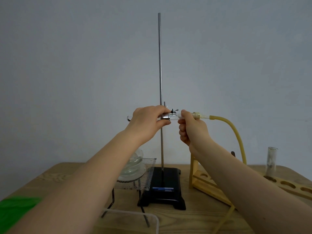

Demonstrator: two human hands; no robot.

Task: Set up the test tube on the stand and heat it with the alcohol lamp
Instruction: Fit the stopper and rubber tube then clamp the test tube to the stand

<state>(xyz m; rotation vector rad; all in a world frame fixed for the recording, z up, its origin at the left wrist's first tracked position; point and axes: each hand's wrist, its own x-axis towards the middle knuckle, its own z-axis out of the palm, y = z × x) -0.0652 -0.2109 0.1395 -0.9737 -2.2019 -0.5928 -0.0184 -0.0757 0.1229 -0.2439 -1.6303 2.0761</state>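
The left hand [148,121] is closed over the metal clamp [166,116] on the stand, thumb below and fingers above, gripping the clamp where the clear glass test tube [174,117] passes through it. The right hand [191,126] pinches the tube's open end between thumb and forefinger, the other fingers curled into the palm. The tube lies roughly level in the clamp; its rounded closed end [129,118] shows to the left of the left hand. A pale stopper [196,115] plugs the mouth, and from it a yellow rubber hose [236,132] arcs rightward and drops to the wooden tabletop [199,218]. The clamp sits on the thin steel upright rod [160,65], fixed in a black rectangular base [163,188] whose blue label [163,189] reads "QUALITY"; smaller print is illegible. Left of the base, a clear glass alcohol lamp [135,166] rests on wire gauze [148,176] atop a dark tripod. To the right stands a wooden test tube rack [287,184] holding one upright glass tube [271,162].
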